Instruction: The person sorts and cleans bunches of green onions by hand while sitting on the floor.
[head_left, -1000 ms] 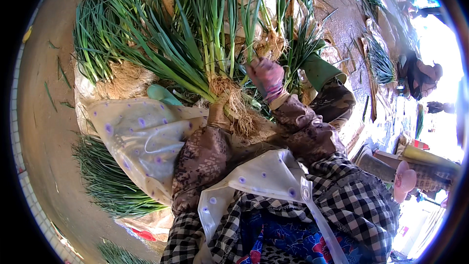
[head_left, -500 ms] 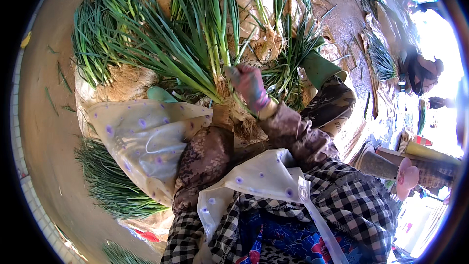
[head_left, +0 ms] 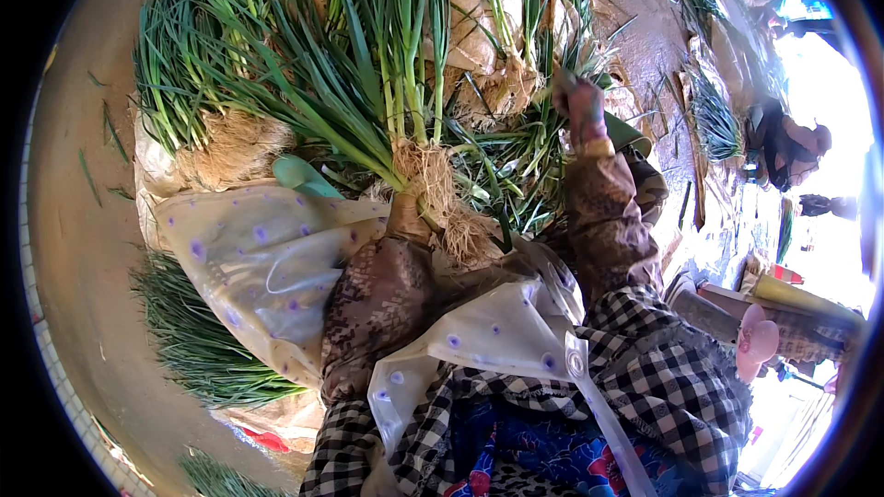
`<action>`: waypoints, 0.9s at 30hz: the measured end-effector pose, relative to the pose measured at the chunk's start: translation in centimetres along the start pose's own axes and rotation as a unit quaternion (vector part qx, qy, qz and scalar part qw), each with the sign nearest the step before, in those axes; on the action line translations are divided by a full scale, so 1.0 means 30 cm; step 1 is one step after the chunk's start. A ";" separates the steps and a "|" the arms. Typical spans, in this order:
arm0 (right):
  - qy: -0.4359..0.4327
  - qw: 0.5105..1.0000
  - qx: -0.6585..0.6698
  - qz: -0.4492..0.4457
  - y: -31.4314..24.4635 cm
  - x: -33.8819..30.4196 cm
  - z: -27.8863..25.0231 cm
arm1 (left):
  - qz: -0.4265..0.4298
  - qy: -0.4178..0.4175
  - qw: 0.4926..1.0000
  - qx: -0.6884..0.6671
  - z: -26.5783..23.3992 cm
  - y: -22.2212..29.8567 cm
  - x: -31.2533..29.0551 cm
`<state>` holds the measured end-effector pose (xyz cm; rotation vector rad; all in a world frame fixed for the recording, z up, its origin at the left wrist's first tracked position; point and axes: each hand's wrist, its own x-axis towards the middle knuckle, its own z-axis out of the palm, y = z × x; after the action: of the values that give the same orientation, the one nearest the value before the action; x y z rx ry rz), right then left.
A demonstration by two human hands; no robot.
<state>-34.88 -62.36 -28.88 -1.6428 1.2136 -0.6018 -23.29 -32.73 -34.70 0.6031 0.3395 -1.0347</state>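
Note:
A bunch of green onions (head_left: 414,110) with long green leaves and pale stems stands in front of me, its tangled roots (head_left: 447,189) hanging toward my lap. My left hand (head_left: 406,213) grips it low down from the left, the fingers mostly hidden behind stems and roots. Out to the right, my right hand (head_left: 580,109) is apart from the bunch, close to green leaves at the far end of a loose heap of leaves (head_left: 520,170). Motion smears its fingers, so whether it holds anything does not show.
More rooted onions (head_left: 235,143) lie at the left, with others (head_left: 506,74) beyond the bunch on pale sacking. A green pile (head_left: 216,340) lies at lower left. A spotted clear plastic apron (head_left: 267,258) covers my lap. Another person (head_left: 792,143) is at far right.
My right hand has moved from beside the held bunch out to the right and farther away. My left hand stays at the bunch, and the roots now show more fully.

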 end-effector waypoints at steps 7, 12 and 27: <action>-0.430 0.832 0.341 -0.082 0.059 -0.196 0.197 | -0.021 -0.063 0.998 -0.015 -0.041 0.021 -0.005; -0.338 0.819 0.463 0.001 -0.049 -0.288 0.424 | 0.004 -0.051 0.998 0.045 -0.087 0.022 0.021; -0.360 0.855 0.315 0.201 -0.072 -0.527 0.267 | -0.145 -0.312 0.910 -0.231 -0.013 0.086 0.010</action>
<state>-33.43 -44.58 -27.84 -0.8676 0.6501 -0.0594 -20.89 -31.76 -34.39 -0.2266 0.0945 -1.3159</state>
